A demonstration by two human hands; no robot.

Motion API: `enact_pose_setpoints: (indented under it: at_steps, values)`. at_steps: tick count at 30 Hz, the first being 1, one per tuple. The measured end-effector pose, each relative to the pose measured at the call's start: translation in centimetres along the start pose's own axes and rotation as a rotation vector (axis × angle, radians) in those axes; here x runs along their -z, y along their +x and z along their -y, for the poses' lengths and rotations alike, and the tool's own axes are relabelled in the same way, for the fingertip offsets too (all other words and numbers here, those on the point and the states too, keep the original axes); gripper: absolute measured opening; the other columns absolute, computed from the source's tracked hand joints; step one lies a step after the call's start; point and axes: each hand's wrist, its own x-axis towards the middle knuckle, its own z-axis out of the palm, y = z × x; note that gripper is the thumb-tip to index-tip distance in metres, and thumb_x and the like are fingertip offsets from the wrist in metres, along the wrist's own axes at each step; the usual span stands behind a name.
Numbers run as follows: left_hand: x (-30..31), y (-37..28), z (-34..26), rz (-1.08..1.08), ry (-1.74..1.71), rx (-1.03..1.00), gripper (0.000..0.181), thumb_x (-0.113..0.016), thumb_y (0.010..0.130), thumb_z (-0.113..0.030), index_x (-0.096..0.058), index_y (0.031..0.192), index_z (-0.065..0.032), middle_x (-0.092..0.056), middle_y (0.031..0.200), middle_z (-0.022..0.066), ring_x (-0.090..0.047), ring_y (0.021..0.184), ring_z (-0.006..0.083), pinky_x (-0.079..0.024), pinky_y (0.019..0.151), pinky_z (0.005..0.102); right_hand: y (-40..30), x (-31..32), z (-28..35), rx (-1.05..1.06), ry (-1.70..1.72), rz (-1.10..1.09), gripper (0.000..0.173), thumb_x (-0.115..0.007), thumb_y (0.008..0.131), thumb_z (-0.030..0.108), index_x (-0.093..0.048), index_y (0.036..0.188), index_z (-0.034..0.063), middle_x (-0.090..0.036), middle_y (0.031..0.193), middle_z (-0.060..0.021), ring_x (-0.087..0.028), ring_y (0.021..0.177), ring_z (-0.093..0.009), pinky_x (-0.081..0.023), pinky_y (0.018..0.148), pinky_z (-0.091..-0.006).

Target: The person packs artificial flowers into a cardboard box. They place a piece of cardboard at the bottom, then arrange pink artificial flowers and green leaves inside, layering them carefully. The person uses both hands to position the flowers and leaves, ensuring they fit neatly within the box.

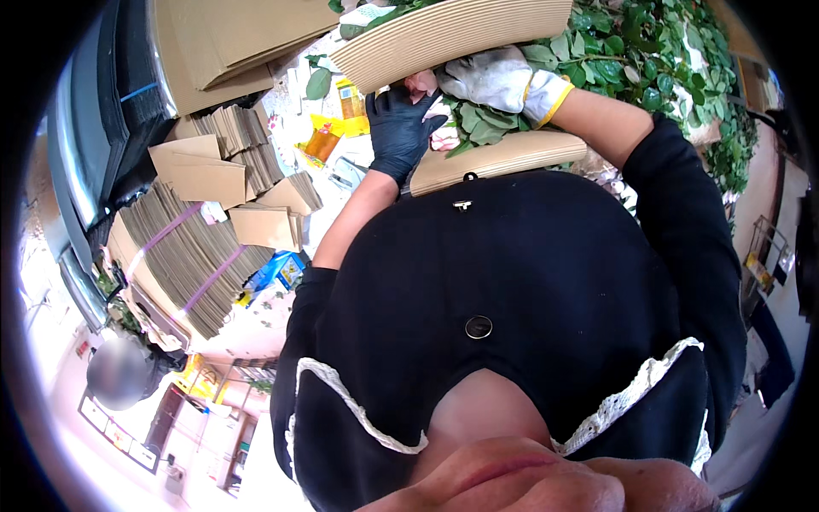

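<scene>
My left hand, in a black glove, has its fingers spread against pink rose blooms. Close beside it on the right, my right hand, in a white glove with a yellow cuff edge, lies over the roses with its fingers bent; whether it grips stems cannot be told. A curved sheet of corrugated cardboard stands on the far side of both hands and covers part of the fingertips. Nearer my body, another corrugated edge lies below more pink blooms and green leaves.
Rose foliage is heaped at the upper right. Bundled cardboard pieces with pink straps and large cardboard sheets lie left. Yellow packets are near my left hand. A person is in the background at the lower left.
</scene>
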Motion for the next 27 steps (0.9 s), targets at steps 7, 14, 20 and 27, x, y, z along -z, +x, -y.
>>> enact_pose_setpoints:
  at_steps: [7, 14, 20, 27]
  values:
    - [-0.4, 0.4, 1.0, -0.067, 0.091, -0.191, 0.045, -0.068, 0.081, -0.050, -0.066, 0.119, -0.0263, -0.052, 0.136, 0.0085, -0.047, 0.123, 0.0298, -0.036, 0.096, 0.0487, 0.1, -0.9, -0.2, 0.027, -0.068, -0.135, 0.034, -0.047, 0.088, 0.019, -0.058, 0.120, 0.0204, -0.062, 0.115, -0.0014, -0.067, 0.090, -0.022, -0.057, 0.067, -0.0393]
    - [-2.5, 1.0, 2.2, -0.068, -0.390, -0.044, 0.051, -0.077, 0.072, -0.043, -0.068, 0.119, -0.0235, -0.057, 0.130, 0.0052, -0.055, 0.115, 0.0302, -0.042, 0.094, 0.0470, 0.4, 1.8, 0.6, -0.146, 0.125, 0.234, 0.045, -0.048, 0.091, 0.018, -0.048, 0.136, 0.0198, -0.059, 0.130, -0.0048, -0.062, 0.111, -0.025, -0.053, 0.087, -0.0402]
    - [-3.4, -0.3, 2.9, -0.141, -0.424, -0.032, 0.053, -0.077, 0.070, -0.045, -0.069, 0.117, -0.0240, -0.061, 0.121, 0.0042, -0.057, 0.110, 0.0299, -0.045, 0.090, 0.0456, 1.5, 10.1, 0.6, -0.107, 0.280, 0.317, 0.020, -0.055, 0.087, 0.020, -0.067, 0.101, 0.0099, -0.070, 0.087, -0.0160, -0.069, 0.081, -0.035, -0.056, 0.068, -0.0462]
    - [-3.6, 0.3, 2.3, -0.073, -0.489, 0.056, 0.052, -0.074, 0.070, -0.053, -0.068, 0.118, -0.0317, -0.058, 0.127, -0.0015, -0.054, 0.114, 0.0272, -0.038, 0.095, 0.0454, 2.2, 1.5, 0.2, -0.231, 0.321, 0.418, 0.029, -0.040, 0.096, 0.023, -0.063, 0.103, 0.0067, -0.068, 0.098, -0.0162, -0.066, 0.091, -0.033, -0.049, 0.079, -0.0480]
